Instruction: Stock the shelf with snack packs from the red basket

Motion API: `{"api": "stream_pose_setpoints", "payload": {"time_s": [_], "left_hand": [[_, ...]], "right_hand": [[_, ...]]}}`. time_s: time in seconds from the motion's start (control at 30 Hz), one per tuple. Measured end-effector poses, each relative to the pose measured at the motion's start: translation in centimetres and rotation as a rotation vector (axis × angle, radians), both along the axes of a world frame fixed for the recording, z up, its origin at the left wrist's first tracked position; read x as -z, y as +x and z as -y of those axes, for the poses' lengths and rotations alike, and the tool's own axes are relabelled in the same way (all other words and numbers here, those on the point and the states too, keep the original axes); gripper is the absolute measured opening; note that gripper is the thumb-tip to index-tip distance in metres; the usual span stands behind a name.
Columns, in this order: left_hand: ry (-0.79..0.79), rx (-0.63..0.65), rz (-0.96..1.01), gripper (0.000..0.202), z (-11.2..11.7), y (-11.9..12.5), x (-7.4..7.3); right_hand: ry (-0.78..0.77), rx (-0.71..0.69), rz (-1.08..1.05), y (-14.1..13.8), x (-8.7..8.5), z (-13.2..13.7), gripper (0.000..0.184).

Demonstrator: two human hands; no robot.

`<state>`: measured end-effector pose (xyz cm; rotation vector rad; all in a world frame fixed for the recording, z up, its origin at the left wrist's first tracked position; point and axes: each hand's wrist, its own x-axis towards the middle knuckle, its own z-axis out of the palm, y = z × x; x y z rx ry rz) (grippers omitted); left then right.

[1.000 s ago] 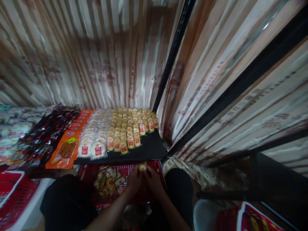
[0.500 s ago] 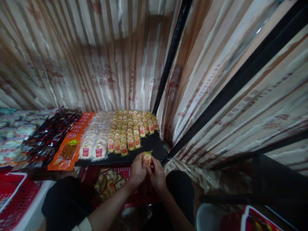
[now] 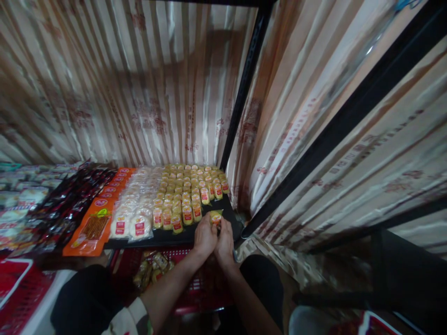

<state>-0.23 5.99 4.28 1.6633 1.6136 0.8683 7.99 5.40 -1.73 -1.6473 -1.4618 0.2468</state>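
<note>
A red basket (image 3: pixel 185 255) made of plastic mesh sits low down, under the front of the black shelf (image 3: pixel 167 238). A little heap of loose wrapped snacks (image 3: pixel 153 270) lies in its left part. Above it, the left hand (image 3: pixel 206 237) and the right hand (image 3: pixel 225 241) are close together, and the fingers of both pinch one small yellow packet (image 3: pixel 215 217). The packet is held upright over the front right part of the shelf, just beside the neat rows of yellow packets (image 3: pixel 188 190) with red labels. Left of those rows lie round white cakes (image 3: pixel 134 218) in clear shiny wrap, then flat orange bags (image 3: pixel 94 225), then dark red bags (image 3: pixel 70 200). A shiny striped curtain (image 3: pixel 157 93) with soft folds hangs behind the shelf.
</note>
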Motion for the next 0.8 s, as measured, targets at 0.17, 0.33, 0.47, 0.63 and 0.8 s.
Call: {"api": "stream_pose_setpoints", "payload": {"time_s": [0.17, 0.33, 0.47, 0.63, 0.8], "left_hand": [[0.052, -0.027, 0.058, 0.048, -0.4, 0.4, 0.2], [0.021, -0.013, 0.086, 0.047, -0.7, 0.0, 0.1], [-0.002, -0.01, 0.093, 0.048, -1.3, -0.2, -0.1], [-0.013, -0.026, 0.117, 0.051, -2.0, -0.2, 0.0], [-0.046, -0.038, 0.13, 0.051, -2.2, 0.0, 0.4]], "right_hand": [[-0.009, -0.01, 0.014, 0.1, 0.4, -3.1, 0.047], [-0.01, -0.012, 0.076, -0.1, 0.5, -5.7, 0.052], [-0.023, -0.014, 0.133, -0.3, -0.2, -6.8, 0.054], [-0.019, -0.033, 0.162, -0.7, -0.9, -7.6, 0.054], [-0.023, -0.043, 0.135, -0.7, -0.5, -8.3, 0.05]]}}
